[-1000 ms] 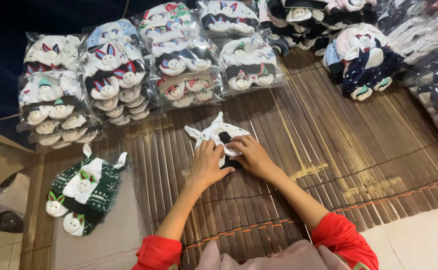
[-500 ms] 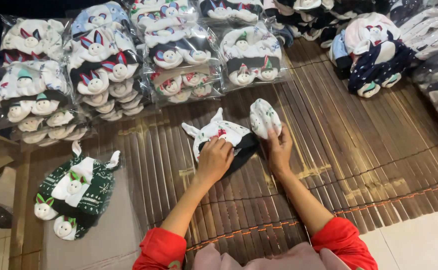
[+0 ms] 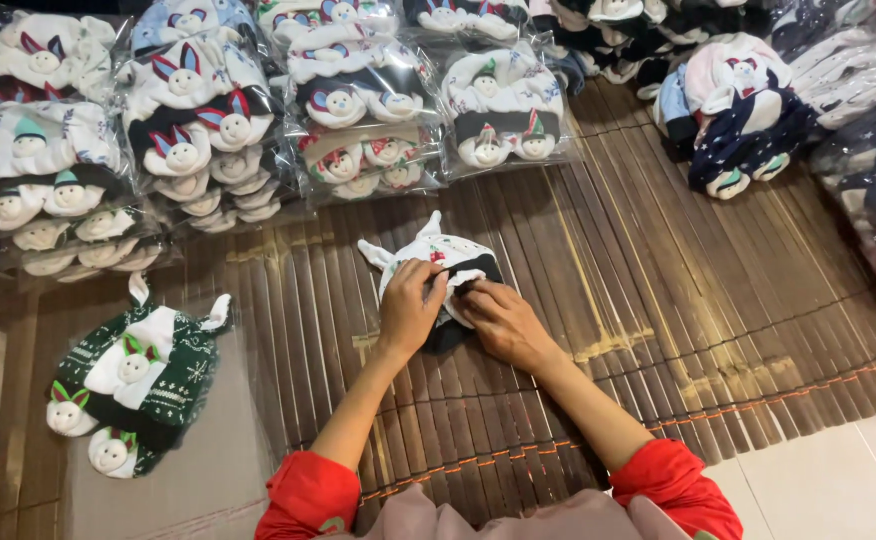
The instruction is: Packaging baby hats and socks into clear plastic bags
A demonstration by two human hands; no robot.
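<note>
The left hand (image 3: 410,305) lies palm down on a small white baby hat (image 3: 436,262), fingers curled and pinching the soft cloth near its middle. The right hand (image 3: 498,318) presses flat just beside it at about 3 o'clock, fingertips pinning the hat's black cuff, which sticks out at the lower edge. Both hands hold the same piece, neither is spread wide. The hat sits near the centre of a brown slatted bamboo mat (image 3: 658,260), with two pointed ears sticking out toward 10 and 12 o'clock.

As far as the picture shows, this hat looks part-way folded or smoothed: it is flattened under the palms but not yet bagged. At 8 o'clock, well apart from the hands, a dark green knitted-look hat stack (image 3: 138,375) with round plush snowman faces lies in a clear wrapper, seemingly finished. From 10 to 1 o'clock, along the mat's far edge, stand rows of bagged hat bundles (image 3: 363,110), glossy clear plastic over stacks of white, black and pale blue hats with little stuffed heads and red or blue ears; those appear done. At 2 o'clock lies a loose pile of navy and pink hats (image 3: 738,120), seemingly unwrapped, so likely left to do.

The mat is ribbed and stiff, the hats soft and stretchy, the bags slick. Red sleeves (image 3: 673,480) frame the bottom.
</note>
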